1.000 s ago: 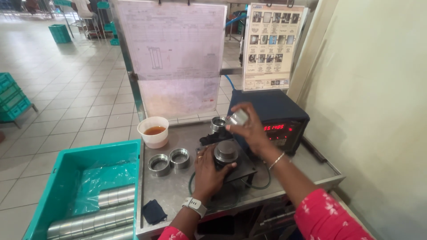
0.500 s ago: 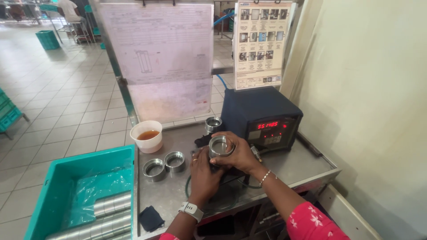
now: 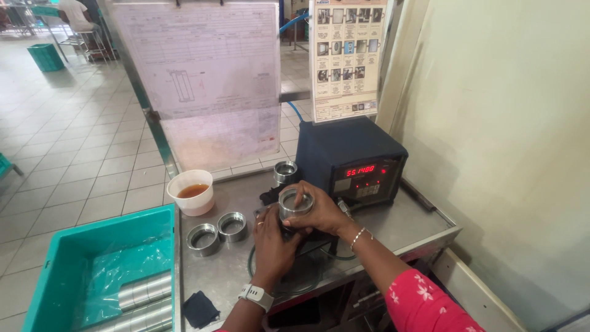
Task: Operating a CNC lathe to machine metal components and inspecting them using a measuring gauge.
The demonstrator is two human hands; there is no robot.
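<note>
While both hands close on the ring (image 3: 295,203), I read it as seated on the dark fixture (image 3: 270,197) at the bench (image 3: 424,224) centre. My right hand (image 3: 322,212) grips its rim from the far side, fingers curled over the top. My left hand (image 3: 273,243) cups the near side, thumb against the wall. Just beyond the right hand, the gauge box (image 3: 350,160) shows red digits, so I judge a measurement is under way. Left of the left hand lie two rings (image 3: 216,230), with a cup (image 3: 192,192) of amber liquid beyond them. One more ring (image 3: 285,172) stands beyond the fingers. Near-left, a teal bin (image 3: 92,270) holds steel tubes (image 3: 144,292).
</note>
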